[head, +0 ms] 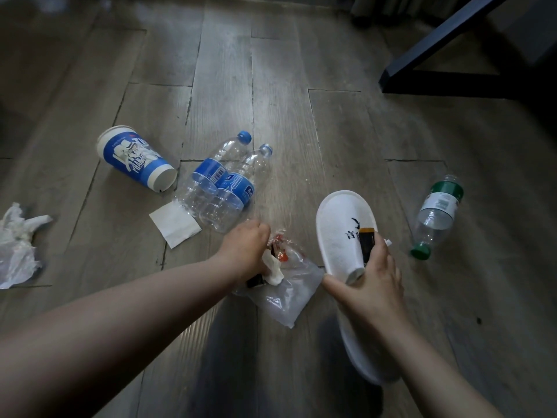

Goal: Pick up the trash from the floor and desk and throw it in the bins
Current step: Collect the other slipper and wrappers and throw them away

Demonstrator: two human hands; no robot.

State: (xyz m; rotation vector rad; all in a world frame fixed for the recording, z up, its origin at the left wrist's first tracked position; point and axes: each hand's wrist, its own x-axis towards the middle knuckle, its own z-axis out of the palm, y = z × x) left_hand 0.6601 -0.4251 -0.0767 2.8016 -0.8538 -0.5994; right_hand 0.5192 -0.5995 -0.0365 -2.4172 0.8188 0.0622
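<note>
My left hand (245, 251) is closed on a bundle of trash: a clear plastic bag (291, 292), a crumpled white tissue (274, 271) and red-and-black wrappers, low over the wooden floor. To its right, my right hand (369, 279) pinches a small black-and-orange packet (367, 241) above a white slipper. Two empty clear bottles with blue labels (221, 184) lie side by side just beyond my left hand. A blue-and-white paper cup (135, 158) lies on its side further left. A green-capped bottle (437, 215) lies at the right.
A white slipper (340, 233) is on my foot under my right hand. A flat white paper napkin (174, 224) lies by the bottles. Crumpled tissue and plastic (18, 245) sit at the left edge. A dark furniture frame (437, 79) stands at the upper right.
</note>
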